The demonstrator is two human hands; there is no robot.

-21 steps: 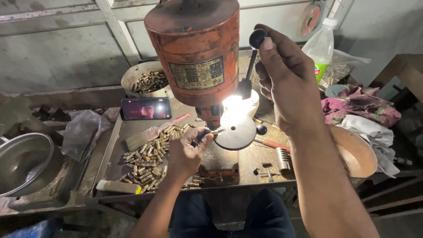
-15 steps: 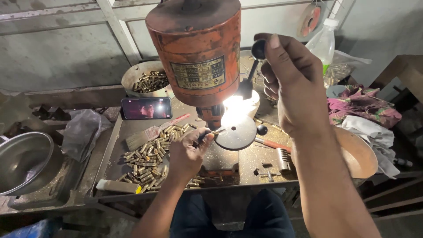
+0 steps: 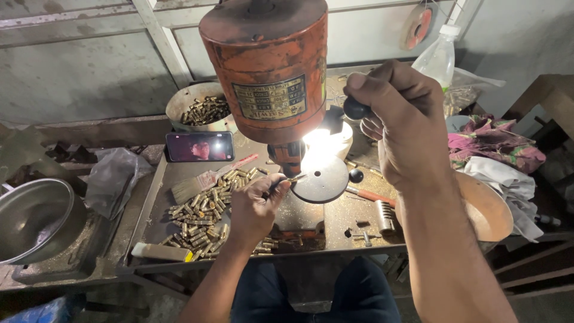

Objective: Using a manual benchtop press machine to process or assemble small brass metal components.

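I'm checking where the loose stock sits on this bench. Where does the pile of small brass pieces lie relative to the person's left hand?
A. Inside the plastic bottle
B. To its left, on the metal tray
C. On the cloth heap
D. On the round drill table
B: the brass pieces spread over the metal tray just left of the left hand.

Lit phone screen; motor's rectangular label

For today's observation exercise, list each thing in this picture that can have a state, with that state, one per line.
Orange drill press motor housing: upright above the round table.
Black feed-lever knob: gripped by right hand.
Small brass piece: pinched in left hand.
Work lamp: lit.
Phone: screen on.
Clear plastic bottle: capped, upright.
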